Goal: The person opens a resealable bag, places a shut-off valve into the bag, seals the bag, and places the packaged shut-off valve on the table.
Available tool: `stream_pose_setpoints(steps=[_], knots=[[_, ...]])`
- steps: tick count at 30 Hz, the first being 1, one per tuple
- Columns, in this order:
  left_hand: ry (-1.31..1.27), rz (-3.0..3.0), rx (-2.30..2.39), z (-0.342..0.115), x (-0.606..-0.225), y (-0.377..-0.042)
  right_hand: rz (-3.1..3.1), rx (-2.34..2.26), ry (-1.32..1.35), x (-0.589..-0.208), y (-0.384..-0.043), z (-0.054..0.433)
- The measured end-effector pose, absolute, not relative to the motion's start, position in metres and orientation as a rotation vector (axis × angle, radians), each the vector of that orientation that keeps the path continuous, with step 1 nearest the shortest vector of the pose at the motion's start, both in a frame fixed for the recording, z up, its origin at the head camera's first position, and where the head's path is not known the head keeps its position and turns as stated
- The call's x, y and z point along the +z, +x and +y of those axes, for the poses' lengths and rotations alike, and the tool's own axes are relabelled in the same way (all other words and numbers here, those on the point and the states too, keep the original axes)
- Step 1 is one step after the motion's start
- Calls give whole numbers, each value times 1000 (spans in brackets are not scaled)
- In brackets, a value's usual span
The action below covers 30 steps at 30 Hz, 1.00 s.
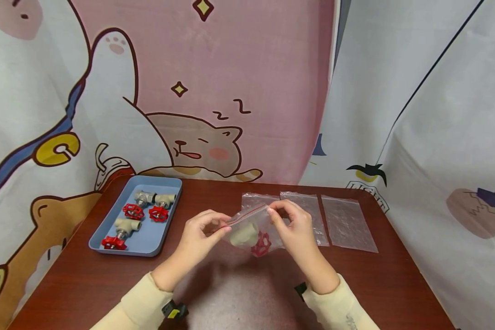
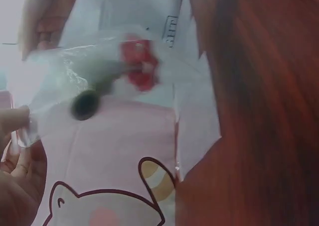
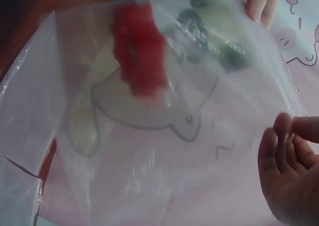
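A clear zip-lock bag [image 1: 252, 219] with a red seal line hangs between both hands over the table. Inside it lies a valve [image 1: 244, 234] with a pale beige body and a red handwheel [image 1: 261, 244]. My left hand [image 1: 201, 234] pinches one end of the bag's top edge between thumb and fingers. At the other end of that edge, thumb and fingertips of my right hand [image 1: 294, 229] pinch the seal. Through the film in the right wrist view, the red handwheel [image 3: 139, 49] shows blurred, near the valve's body [image 3: 219, 29].
On the left stands a blue tray [image 1: 154, 245] holding three more valves [image 1: 125, 228] with red handwheels. Flat clear bags [image 1: 348, 222] lie in a row at the back right of the brown table [image 1: 239, 298]. Printed cloth [image 1: 272, 91] hangs behind.
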<state>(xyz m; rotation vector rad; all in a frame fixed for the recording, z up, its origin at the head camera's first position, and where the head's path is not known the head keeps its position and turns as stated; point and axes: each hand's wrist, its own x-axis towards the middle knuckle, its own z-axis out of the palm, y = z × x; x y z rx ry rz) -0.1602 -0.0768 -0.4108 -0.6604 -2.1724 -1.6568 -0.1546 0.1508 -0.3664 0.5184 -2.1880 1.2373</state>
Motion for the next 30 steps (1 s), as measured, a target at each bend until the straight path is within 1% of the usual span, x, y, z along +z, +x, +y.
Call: stream_pose_setpoints(steps=[7, 14, 20, 23, 30], knots=[[-713, -2138, -1626, -79, -403, -164, -2300, 1516, 415, -377, -155, 159], [-669, -2126, -1653, -75, -395, -162, -2250, 1653, 497, -386, -156, 163], [-672, -2139, -1659, -73, -375, -150, -2225, 1472, 583, -388, -157, 164], [-681, -2156, -1640, -73, -372, -148, -2208, 1345, 655, -387, -158, 165], [-675, -2310, -1602, -77, -406, -163, -2216, 1178, 830, -379, -160, 167]])
